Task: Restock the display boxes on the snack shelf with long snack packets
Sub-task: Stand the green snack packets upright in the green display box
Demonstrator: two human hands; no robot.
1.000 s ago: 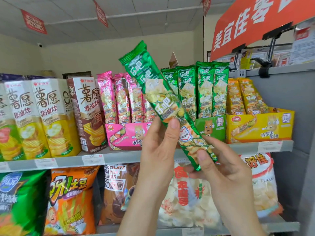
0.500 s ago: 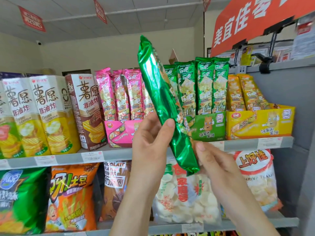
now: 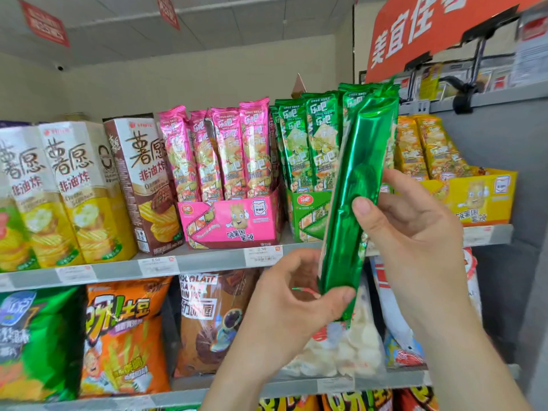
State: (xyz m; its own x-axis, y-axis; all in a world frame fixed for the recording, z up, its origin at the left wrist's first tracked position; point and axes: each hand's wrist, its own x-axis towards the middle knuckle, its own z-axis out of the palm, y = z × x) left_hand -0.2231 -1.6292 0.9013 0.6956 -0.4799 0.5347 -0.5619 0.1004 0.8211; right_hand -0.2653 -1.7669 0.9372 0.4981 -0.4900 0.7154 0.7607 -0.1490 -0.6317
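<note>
Before three display boxes (image 3: 231,223), left hand (image 3: 284,307) and right hand (image 3: 415,232) grip one green packet (image 3: 358,179).

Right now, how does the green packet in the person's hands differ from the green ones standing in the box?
The held green packet shows a plain shiny foil side; the boxed green packets show printed fronts. The held green packet leans, gripped by the left hand low down and the right hand midway; the boxed green packets stand upright in the green display box. Both are long and green.
</note>
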